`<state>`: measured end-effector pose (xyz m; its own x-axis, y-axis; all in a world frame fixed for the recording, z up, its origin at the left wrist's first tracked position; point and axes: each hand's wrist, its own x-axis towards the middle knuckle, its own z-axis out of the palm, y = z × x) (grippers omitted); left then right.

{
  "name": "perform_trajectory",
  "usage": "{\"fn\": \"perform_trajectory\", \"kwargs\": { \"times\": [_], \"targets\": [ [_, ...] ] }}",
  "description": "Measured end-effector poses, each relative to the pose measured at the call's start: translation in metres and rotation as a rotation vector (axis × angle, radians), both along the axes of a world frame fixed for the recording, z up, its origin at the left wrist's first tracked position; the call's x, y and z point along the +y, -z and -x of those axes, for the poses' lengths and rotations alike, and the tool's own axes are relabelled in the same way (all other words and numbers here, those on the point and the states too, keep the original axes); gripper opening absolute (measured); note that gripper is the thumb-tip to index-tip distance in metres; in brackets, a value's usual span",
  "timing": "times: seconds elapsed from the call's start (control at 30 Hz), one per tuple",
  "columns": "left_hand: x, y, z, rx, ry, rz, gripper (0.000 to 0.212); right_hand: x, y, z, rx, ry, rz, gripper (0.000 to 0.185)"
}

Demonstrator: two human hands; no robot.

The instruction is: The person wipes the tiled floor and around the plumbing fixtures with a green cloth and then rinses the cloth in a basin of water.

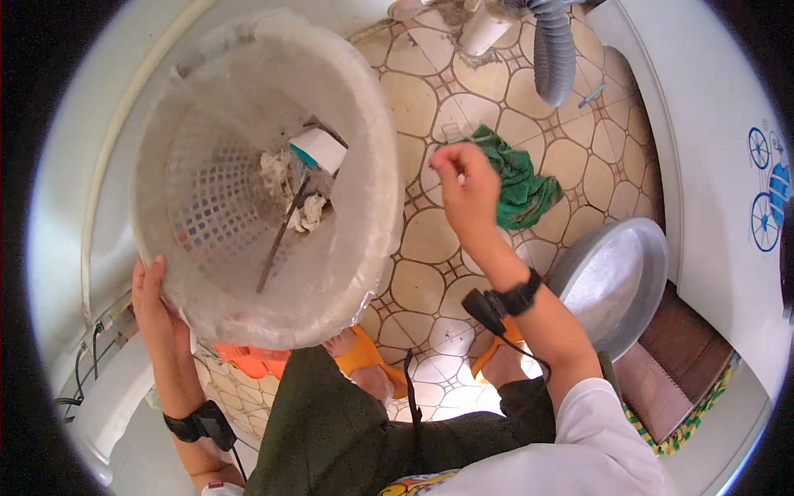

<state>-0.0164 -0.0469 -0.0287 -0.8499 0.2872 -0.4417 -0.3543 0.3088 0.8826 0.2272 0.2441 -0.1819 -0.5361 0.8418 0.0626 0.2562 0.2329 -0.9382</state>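
A pale plastic wastebasket [186, 204] with a lattice wall tips its mouth towards me, lined with a clear plastic bag [366, 273]. My left hand [158, 310] grips its rim at the lower left. Inside lie crumpled tissues [310, 212], a white and teal piece of packaging [319, 149] and a thin dark stick [282, 239]. To the right of the basket, my right hand [468, 189] hovers with curled fingers, slightly blurred. Whether it holds something small is unclear. Beyond it a crumpled green cloth [524, 186] lies on the tiled floor [419, 285].
A grey basin [651, 297] leans at the right beside a brown mat [688, 335]. Near the top, a grey corrugated drain hose [554, 62] hangs by a white pipe [487, 31]. An orange plastic object [254, 359] sits under the basket. A small blue stick [591, 96] lies on the tiles.
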Motion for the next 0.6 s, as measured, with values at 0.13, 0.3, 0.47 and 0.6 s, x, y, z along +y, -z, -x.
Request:
{"fn": "perform_trajectory", "kwargs": {
  "times": [0.13,0.3,0.47,0.6],
  "targets": [
    [0.007,-0.001,-0.001,0.023,-0.029,0.019,0.038,-0.008,-0.129,0.022,0.248,-0.190,-0.194,0.013],
    [-0.002,0.005,0.003,-0.001,-0.024,-0.032,0.038,-0.054,-0.164,0.061,0.176,-0.614,-0.533,0.016],
    [-0.001,0.009,0.005,-0.001,0.017,-0.052,0.039,-0.061,-0.167,0.074,0.074,-0.642,-0.520,0.019],
    [0.007,0.003,0.000,0.024,0.000,-0.050,0.041,-0.063,-0.161,0.076,0.253,-0.402,-0.658,0.022]
  ]
}}
